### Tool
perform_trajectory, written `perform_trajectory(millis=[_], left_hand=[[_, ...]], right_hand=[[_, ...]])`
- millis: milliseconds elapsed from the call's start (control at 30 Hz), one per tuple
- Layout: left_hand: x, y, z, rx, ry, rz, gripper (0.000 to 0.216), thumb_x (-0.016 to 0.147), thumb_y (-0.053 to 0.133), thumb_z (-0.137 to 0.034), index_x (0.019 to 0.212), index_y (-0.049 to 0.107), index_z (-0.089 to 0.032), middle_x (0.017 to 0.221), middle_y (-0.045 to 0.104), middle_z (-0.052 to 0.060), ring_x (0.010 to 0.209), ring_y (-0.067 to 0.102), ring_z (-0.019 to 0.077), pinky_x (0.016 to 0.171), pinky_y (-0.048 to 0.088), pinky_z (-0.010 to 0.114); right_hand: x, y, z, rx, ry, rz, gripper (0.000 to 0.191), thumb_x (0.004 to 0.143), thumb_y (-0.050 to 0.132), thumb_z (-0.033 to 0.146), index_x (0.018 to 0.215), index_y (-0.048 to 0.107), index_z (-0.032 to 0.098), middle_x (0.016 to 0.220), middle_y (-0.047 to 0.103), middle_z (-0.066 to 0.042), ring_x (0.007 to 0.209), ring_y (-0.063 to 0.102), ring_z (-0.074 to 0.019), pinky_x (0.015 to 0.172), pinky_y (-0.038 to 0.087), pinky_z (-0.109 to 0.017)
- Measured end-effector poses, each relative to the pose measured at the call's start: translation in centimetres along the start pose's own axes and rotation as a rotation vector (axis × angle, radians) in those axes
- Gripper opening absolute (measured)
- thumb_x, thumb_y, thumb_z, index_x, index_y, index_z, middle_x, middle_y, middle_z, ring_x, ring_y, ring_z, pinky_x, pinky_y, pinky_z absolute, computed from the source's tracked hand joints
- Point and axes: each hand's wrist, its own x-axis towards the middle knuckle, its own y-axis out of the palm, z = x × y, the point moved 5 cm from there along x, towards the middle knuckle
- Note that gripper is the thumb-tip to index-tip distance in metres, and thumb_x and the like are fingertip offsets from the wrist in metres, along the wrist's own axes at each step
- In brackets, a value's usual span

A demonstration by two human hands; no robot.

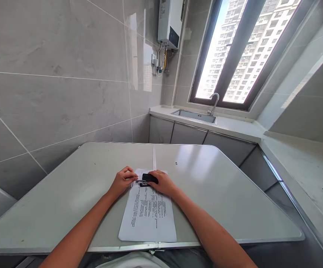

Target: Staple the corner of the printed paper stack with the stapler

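Note:
A printed sheet of paper (149, 216) lies on the grey folding table (66, 193), its near edge toward me. At the sheet's far end sits a small black stapler (148, 179) with a metal base. My right hand (163, 183) is closed over the stapler from the right. My left hand (122, 180) rests at the paper's far left corner, fingers curled and pinched by the stapler's metal tip. Whether it grips the paper or the stapler is unclear.
A small speck-like object (176, 163) lies on the table beyond the paper. Behind stands a counter with a sink (193, 116) and tap (214, 102) under a window. A water heater (170, 22) hangs on the tiled wall. Another counter (303, 171) runs along the right.

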Motion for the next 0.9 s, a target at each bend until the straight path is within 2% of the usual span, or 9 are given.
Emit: perform_trajectory(millis=[133,333,433,533,633,733,900], left_hand=[[-0.01,-0.13,0.44,-0.015,0.015,-0.039,0.024,0.088,0.073,-0.039,0.107,0.078,-0.025,0.093,0.06,0.004,0.078,0.062,0.015,0.075,0.057,0.029],[0.0,-0.05,0.44,-0.034,-0.009,-0.032,0.018,0.086,0.074,-0.038,0.091,0.073,-0.021,0.092,0.063,0.004,0.077,0.063,0.0152,0.073,0.057,0.028],[-0.02,-0.17,0.52,-0.077,-0.063,-0.062,0.024,0.082,0.077,-0.039,0.091,0.066,-0.021,0.089,0.062,0.001,0.078,0.066,0.0154,0.077,0.058,0.029],[-0.06,-0.04,0.74,-0.149,-0.119,-0.038,0.031,0.079,0.08,-0.04,0.088,0.057,-0.021,0.084,0.059,-0.002,0.075,0.068,0.0153,0.076,0.059,0.03],[-0.06,-0.04,0.72,-0.134,-0.089,-0.024,0.033,0.08,0.079,-0.039,0.078,0.052,-0.02,0.079,0.056,-0.002,0.075,0.067,0.0152,0.072,0.057,0.028],[-0.03,-0.08,0.51,-0.098,-0.027,-0.019,0.032,0.082,0.078,-0.036,0.072,0.053,-0.019,0.079,0.056,0.0,0.075,0.064,0.0149,0.07,0.055,0.026],[-0.04,-0.06,-0.04,-0.087,-0.001,-0.008,0.024,0.084,0.076,-0.034,0.075,0.059,-0.019,0.081,0.059,0.0,0.074,0.061,0.0139,0.072,0.057,0.027]], right_hand=[[0.06,-0.02,-0.21,-0.007,0.002,0.014,0.03,0.091,0.072,0.034,0.118,0.066,0.025,0.106,0.071,-0.006,0.097,0.065,-0.0224,0.086,0.048,-0.033],[0.0,-0.13,-0.29,0.003,0.004,0.015,0.032,0.09,0.073,0.034,0.12,0.065,0.025,0.107,0.071,-0.006,0.096,0.065,-0.0216,0.085,0.048,-0.032],[0.0,-0.07,-0.35,0.001,0.006,0.013,0.033,0.09,0.073,0.033,0.121,0.065,0.025,0.108,0.071,-0.006,0.097,0.065,-0.0216,0.085,0.048,-0.032],[-0.01,0.06,-0.53,-0.002,0.014,0.012,0.034,0.089,0.074,0.034,0.121,0.066,0.025,0.108,0.071,-0.006,0.099,0.065,-0.0226,0.086,0.048,-0.033],[-0.04,0.14,-0.6,0.011,0.001,0.013,0.034,0.09,0.074,0.034,0.121,0.066,0.025,0.11,0.071,-0.007,0.101,0.065,-0.0233,0.088,0.049,-0.034],[-0.09,0.12,-0.6,0.021,-0.013,0.008,0.033,0.09,0.073,0.034,0.121,0.065,0.025,0.11,0.072,-0.006,0.102,0.065,-0.0231,0.089,0.048,-0.035],[-0.1,0.09,-0.59,0.026,-0.012,0.013,0.033,0.09,0.073,0.034,0.121,0.065,0.026,0.11,0.072,-0.005,0.102,0.065,-0.023,0.089,0.048,-0.034]])
